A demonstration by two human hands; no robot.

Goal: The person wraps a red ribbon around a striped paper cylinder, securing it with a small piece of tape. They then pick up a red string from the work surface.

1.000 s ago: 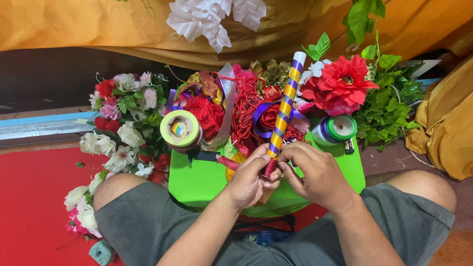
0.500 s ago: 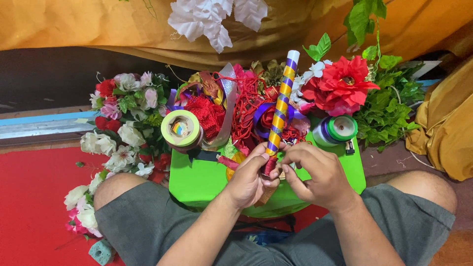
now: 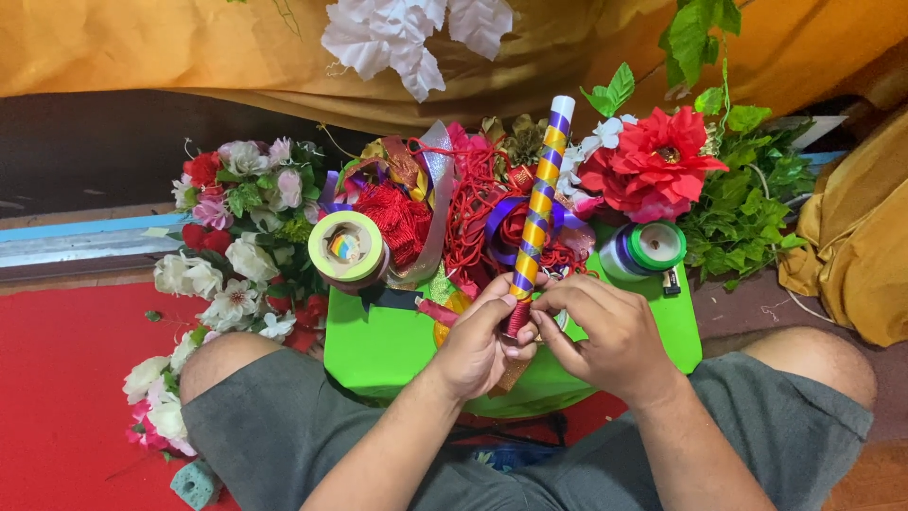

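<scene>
While we look down from above, 2 hands meet over a green box (image 3: 378,345) set between the knees. Our left hand (image 3: 478,341) is curled tight around the lower end of a stick (image 3: 535,216) striped purple and gold, tilted slightly rightward with its white tip up. Our right hand (image 3: 610,336) pinches the same end, thumb and forefinger closed at the red thread (image 3: 518,318) wound there (whether they grip thread or stick we cannot tell). Behind the stick lies a heap of red cord (image 3: 473,213) and ribbons. Just left sits 1 tape roll (image 3: 346,247); right, a green spool (image 3: 655,246). Fabric flowers (image 3: 236,237) crowd the left side, and a red flower (image 3: 657,161) tops the leaves at right.
</scene>
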